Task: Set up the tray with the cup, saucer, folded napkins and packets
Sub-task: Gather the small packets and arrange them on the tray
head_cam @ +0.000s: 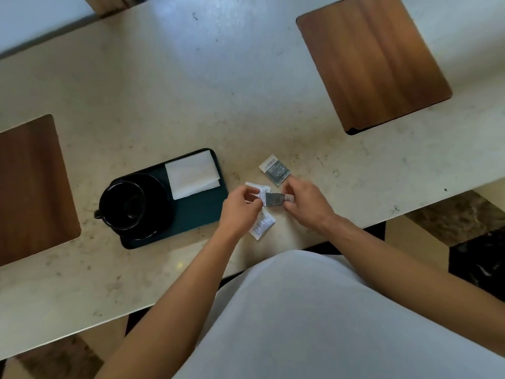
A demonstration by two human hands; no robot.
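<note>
Marble bench (191, 77) carries a tray (202, 212); left hand (240, 206) and right hand (306, 201) both pinch one packet (273, 200) between them.

a dark green tray (196, 214) lies on the pale counter. a black cup (123, 201) sits on a black saucer (159, 192) at the tray's left end. a folded white napkin (192, 174) lies flat at its far right corner. off the tray to the right are packets: a grey one (275, 170) flat on the counter, a white one (261, 225) nearer, and a grey one (273, 200) held up between both hands.
</note>
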